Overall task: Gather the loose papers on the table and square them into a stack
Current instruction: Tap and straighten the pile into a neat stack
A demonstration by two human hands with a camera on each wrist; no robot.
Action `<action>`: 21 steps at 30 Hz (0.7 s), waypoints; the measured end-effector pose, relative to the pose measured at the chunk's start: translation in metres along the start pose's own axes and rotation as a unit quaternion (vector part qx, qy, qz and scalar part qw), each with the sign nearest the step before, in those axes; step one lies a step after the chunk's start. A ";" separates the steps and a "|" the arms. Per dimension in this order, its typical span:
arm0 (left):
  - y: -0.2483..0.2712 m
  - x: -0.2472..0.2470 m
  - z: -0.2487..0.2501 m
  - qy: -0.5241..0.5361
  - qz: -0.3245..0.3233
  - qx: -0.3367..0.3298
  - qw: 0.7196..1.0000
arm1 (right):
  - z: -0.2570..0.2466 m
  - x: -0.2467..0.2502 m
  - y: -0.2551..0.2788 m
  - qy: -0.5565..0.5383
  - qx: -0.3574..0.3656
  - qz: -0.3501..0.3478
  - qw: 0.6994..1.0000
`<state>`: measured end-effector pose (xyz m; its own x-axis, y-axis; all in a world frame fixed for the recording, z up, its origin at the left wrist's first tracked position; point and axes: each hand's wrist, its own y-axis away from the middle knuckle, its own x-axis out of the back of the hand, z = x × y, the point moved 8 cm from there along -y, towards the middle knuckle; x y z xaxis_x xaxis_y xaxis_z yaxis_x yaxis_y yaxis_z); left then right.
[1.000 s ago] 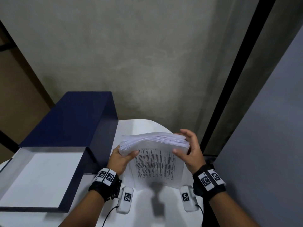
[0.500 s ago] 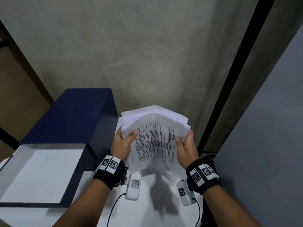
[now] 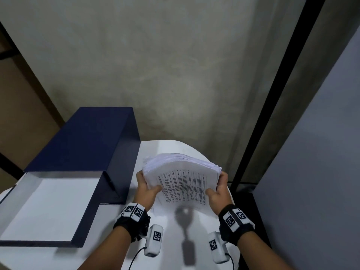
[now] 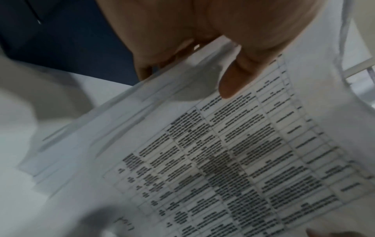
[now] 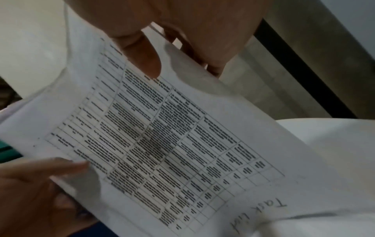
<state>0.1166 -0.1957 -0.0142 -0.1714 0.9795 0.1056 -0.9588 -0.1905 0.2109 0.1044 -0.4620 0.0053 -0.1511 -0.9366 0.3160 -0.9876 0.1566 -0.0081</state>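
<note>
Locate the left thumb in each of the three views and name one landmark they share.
Head: left thumb lies on the paper stack's left edge, lower centre.
Left wrist: thumb points down from upper centre onto the printed table.
Right wrist: thumb comes in from the lower left.
Shared landmark: the top sheet's printed table.

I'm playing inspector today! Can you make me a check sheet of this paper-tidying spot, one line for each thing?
Surface: white table, rounded far edge.
Job's things: paper stack held upright, bottom edge at the table, top edges fanned, printed table facing the person.
Clutter: dark blue box, open, left of the papers.
Grippers: left hand and right hand grip the stack's sides.
Cables: thin black wrist-camera cable.
Surroundings: grey wall, black post.
</note>
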 end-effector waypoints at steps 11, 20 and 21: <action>0.014 -0.009 0.018 -0.102 0.002 -0.072 0.992 | 0.006 -0.005 0.010 -0.006 -0.034 -0.009 0.999; 0.011 -0.017 0.021 -0.119 0.026 -0.098 0.988 | -0.016 -0.014 0.013 0.029 -0.008 0.005 1.000; 0.012 -0.016 0.018 -0.115 0.020 -0.094 0.989 | -0.014 -0.012 0.013 0.028 -0.009 0.014 0.999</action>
<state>0.1119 -0.2149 0.0037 -0.1746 0.9267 0.3329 -0.9811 -0.1922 0.0204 0.0939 -0.4444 0.0150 -0.1750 -0.9132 0.3681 -0.9822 0.1879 -0.0010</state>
